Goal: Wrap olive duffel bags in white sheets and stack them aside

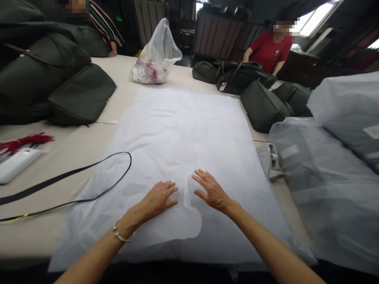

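Note:
A large stack of thin white translucent sheets [177, 130] lies spread over the middle of the table. My left hand [160, 198], with a silver bracelet at its wrist, rests palm down on the near part of the sheets, fingers apart. To its right, my right hand [211, 190] is spread over the same sheets, holding nothing. Between the two hands the top sheet rises in a small fold, and a rounded edge of it shows just below them. A black strap [59, 179] curves in from the left onto the sheets' left side.
Dark bags [83, 94] stand at the left, with others [263, 106] at the back right. Wrapped bags [328, 189] fill the right side. A clear plastic bag [154, 59] sits at the back. Two people are across the table. A white device [268, 159] lies right.

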The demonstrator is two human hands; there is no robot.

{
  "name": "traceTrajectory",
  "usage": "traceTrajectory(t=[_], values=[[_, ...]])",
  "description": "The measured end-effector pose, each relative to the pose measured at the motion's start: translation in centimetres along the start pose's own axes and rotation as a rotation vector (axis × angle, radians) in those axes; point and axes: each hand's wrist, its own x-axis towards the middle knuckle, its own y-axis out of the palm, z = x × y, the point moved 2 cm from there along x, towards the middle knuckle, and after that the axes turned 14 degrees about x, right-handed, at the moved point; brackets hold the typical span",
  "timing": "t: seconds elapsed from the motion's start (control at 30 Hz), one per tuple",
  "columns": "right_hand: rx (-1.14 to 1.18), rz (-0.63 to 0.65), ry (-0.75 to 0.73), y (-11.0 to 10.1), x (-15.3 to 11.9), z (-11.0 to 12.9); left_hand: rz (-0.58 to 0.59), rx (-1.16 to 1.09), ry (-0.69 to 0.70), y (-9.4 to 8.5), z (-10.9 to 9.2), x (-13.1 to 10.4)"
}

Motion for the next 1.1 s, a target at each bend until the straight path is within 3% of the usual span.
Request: traceTrajectory(t=[0.1,0.17,0.33,0.43,0.53,0.73,0.87,1.1], values=[[0.06,0.033,0.012,2.6,-5.1,1.0,0.026,0.005,-0.004,-0.2,-2.5,-2.9],[0.066,0.047,0.014,4.3,-7.0,1.0,0.01,-0.009,-0.022,0.0,-4.5,-4.4],[-0.011,0.029,0.0,7.2,-8.3,0.3,-0.025,0.06,0.059,2.7,-10.3,-6.2],[0.008,-0.01,0.002,7.9,-8.3,-0.1,-0.148,0.201,-0.002,5.3,-12.1,-6.4],[0.167,-0.083,0.047,7.9,-8.2,-0.7,-0.246,0.286,-0.03,7.2,-12.0,-7.0],[0.703,-0.337,0.308,6.8,-7.4,-2.2,-0.271,0.371,0.111,9.3,-11.2,-8.3],[0.712,-0.387,0.353,5.7,-7.2,-2.8,-0.239,0.39,0.103,10.0,-11.4,-8.1],[0.646,-0.413,0.353,4.9,-9.1,-2.4,-0.187,0.345,0.099,9.4,-10.9,-8.0]])
